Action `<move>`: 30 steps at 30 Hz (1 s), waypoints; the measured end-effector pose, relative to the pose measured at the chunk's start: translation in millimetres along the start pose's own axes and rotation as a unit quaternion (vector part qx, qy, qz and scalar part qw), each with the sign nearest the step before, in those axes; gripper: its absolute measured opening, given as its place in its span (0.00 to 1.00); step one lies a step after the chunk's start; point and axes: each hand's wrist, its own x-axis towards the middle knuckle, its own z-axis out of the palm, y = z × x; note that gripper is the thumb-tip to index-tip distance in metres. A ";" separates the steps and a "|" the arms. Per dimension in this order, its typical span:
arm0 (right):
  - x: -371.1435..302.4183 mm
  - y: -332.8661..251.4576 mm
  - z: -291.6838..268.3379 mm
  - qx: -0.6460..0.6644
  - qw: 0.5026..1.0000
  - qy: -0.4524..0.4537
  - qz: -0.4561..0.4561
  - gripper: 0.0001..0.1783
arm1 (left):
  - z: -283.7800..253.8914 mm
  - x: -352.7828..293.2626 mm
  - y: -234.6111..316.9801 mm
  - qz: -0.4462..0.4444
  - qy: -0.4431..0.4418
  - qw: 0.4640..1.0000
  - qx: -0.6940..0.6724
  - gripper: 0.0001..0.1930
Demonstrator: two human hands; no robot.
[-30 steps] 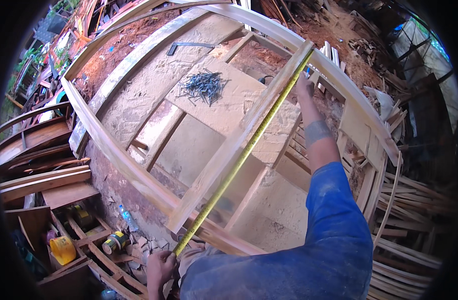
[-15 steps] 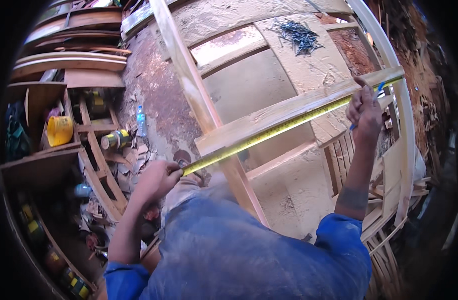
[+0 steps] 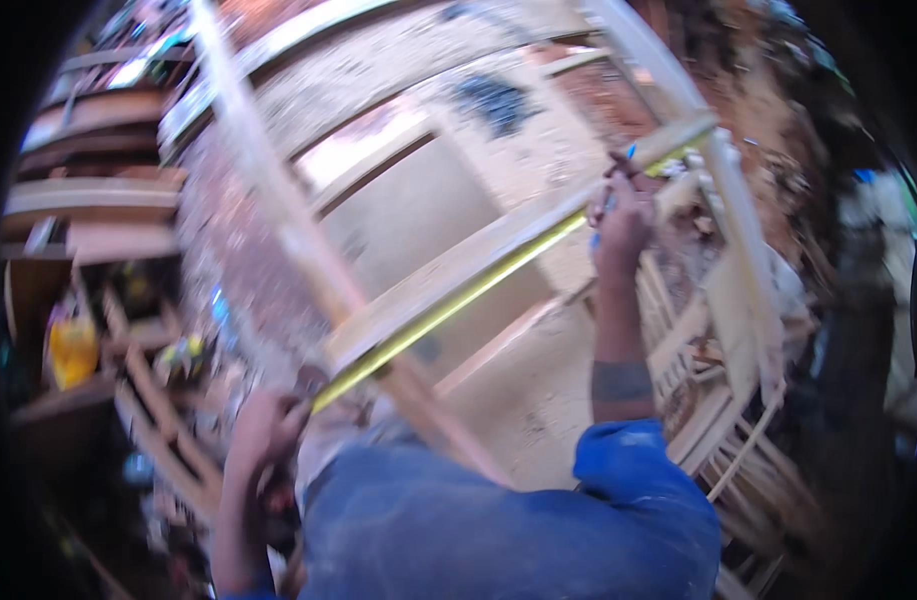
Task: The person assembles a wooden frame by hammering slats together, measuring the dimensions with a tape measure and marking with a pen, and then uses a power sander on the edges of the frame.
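Observation:
A yellow tape measure stretches along the near edge of a light wooden board, which lies slantwise across two long timbers. My left hand is closed on the near-left end of the tape, just past the board's end. Toward the far end, my right hand is closed around a thin blue pen, which pokes out on both sides of the fingers. This hand rests at the tape and the board's edge. Motion blurs the picture, so finger details are unclear.
One long timber runs under the board's left end, another timber under its right. A dark pile of nails lies on a dusty plank beyond. To the left are a yellow bucket and stacked curved wood. Wood strips lie at right.
The whole view has shifted and blurred, with the scene now farther left in the picture. Both hands keep their holds, and the tape still lies along the board.

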 end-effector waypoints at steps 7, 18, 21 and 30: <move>140.9 110.7 -168.4 -0.380 0.875 0.299 0.020 0.23 | 7.1 -8.6 3.4 -0.007 -0.005 0.997 -0.078 0.14; 167.8 158.7 -185.5 -0.332 0.913 0.236 0.029 0.20 | 1.2 -23.4 7.8 -0.004 -0.013 0.998 -0.061 0.13; 168.8 164.2 -206.6 -0.329 0.917 0.222 -0.036 0.20 | 1.7 -21.7 9.8 -0.005 0.003 0.997 -0.078 0.15; 178.8 151.3 -192.5 -0.277 0.929 0.241 0.047 0.18 | 1.0 -20.6 17.4 0.013 0.030 0.999 -0.026 0.16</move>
